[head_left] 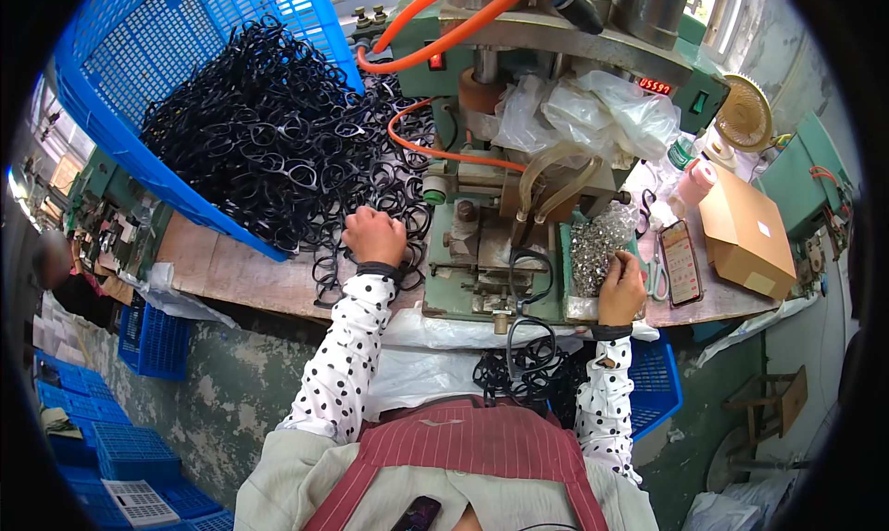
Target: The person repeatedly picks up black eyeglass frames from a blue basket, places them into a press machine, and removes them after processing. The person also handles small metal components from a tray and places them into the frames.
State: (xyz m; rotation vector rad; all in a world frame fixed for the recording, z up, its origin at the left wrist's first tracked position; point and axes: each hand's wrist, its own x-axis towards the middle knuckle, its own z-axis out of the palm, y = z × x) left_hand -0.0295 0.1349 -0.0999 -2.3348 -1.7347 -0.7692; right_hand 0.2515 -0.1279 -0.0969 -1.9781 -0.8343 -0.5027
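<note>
My left hand (375, 237), fingers curled and tips hidden, rests at the near edge of a heap of black eyeglass frames (296, 172); what it grips cannot be made out. On the right, my right hand (622, 288) has its thumb and fingers drawn together over a green-edged tray (569, 253) of small shiny metal parts (597, 246). Anything in that pinch is too small to see. Between the hands stands a green press machine (449, 253). A black eyeglass frame (532, 297) is at the press's front, one rim hanging below its edge.
A big blue basket (199, 202) lies tipped at the left, spilling frames onto the table. Right of the tray are scissors (657, 276), a phone (682, 264), a cardboard box (745, 239) and a small fan (744, 112). More frames (500, 375) lie below the table edge.
</note>
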